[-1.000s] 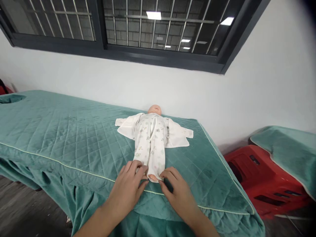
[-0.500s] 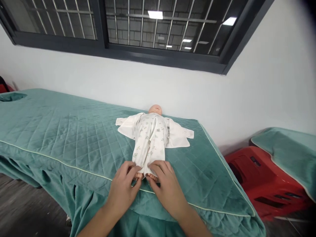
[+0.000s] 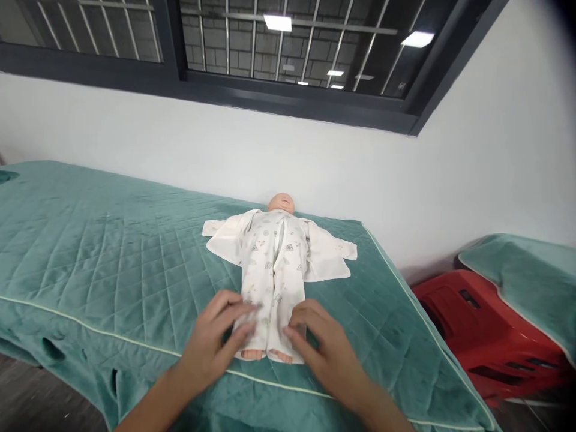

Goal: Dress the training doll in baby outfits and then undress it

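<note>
A baby doll [image 3: 281,203] lies on its back, its head against the wall. It wears white printed baby trousers [image 3: 275,258] and a white top [image 3: 327,252] whose sides and sleeves spread outward. The trouser hems reach over the feet, with only the toes showing. My left hand [image 3: 218,336] is at the lower left trouser leg, thumb and fingers apart, tips blurred. My right hand [image 3: 326,348] is at the other leg, its fingers curved and the tips close to the fabric with a small gap to the thumb.
A green quilted cover [image 3: 135,258] spreads over the bed, with pale piping along its edge. Behind is a white wall [image 3: 225,144] below a dark-framed barred window [image 3: 288,99]. Red plastic stools [image 3: 486,330] stand at the right beside another green-covered surface [image 3: 531,282].
Both hands have left the trouser hems and moved apart, farther up the legs. The doll's feet are more covered, and the legs appear nearer to me. The view has shifted slightly.
</note>
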`<state>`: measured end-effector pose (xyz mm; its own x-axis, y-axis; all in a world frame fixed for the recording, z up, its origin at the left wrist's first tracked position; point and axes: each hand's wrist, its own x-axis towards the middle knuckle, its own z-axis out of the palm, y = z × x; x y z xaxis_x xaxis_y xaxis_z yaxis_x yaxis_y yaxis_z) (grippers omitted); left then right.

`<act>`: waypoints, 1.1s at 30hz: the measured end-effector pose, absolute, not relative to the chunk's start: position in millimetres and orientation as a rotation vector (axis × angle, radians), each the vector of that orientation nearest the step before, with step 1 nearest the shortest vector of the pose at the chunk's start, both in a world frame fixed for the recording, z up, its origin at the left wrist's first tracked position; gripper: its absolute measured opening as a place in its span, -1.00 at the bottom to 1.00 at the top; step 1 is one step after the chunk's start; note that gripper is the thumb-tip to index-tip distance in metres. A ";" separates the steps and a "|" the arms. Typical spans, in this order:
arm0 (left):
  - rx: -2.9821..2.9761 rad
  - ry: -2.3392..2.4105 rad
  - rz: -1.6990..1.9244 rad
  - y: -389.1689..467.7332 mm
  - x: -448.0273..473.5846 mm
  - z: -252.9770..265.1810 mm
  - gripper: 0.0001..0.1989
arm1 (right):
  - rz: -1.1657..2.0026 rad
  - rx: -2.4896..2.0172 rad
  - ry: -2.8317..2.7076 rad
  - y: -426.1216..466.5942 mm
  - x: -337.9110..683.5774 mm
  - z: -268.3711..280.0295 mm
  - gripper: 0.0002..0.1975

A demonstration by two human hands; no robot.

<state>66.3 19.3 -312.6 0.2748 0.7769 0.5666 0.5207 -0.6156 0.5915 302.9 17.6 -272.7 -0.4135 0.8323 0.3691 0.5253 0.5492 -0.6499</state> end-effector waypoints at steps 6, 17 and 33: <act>1.914 1.402 1.445 186.3 83.1 -283.8 -0.77 | 0.469 -1.239 -1.697 159.1 306.7 -261.6 -0.87; 2.075 1.343 0.926 323.7 95.2 -274.8 -0.71 | 0.555 -1.375 -1.623 306.6 331.0 -302.4 -0.68; 2.145 1.223 0.747 321.9 74.3 -280.6 -0.68 | 0.760 -1.344 -1.883 295.9 343.7 -283.2 -0.68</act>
